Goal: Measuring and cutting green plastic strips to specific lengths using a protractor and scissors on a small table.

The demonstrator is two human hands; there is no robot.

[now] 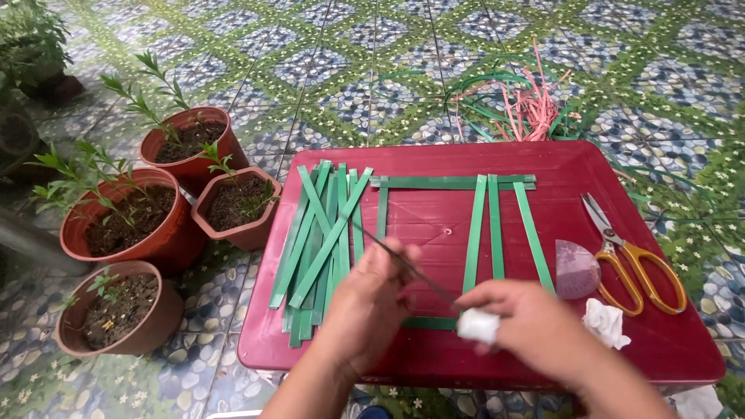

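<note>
My left hand [371, 304] holds a thin dark stick [403, 264] that slants across the red tray [621, 167]. My right hand [521, 320] grips a small white object [478, 324] at the stick's lower end. Under both hands lie green strips: a loose pile [320, 233] on the tray's left side, and three upright strips [495, 226] crossed at the top by a horizontal strip [454, 182].
Yellow-handled scissors [636, 260], a pink half-round piece [576, 270] and a crumpled white tissue [605, 322] lie on the tray's right side. Several potted plants [132, 221] stand on the tiled floor to the left. Pink and green offcuts [516, 101] lie behind the tray.
</note>
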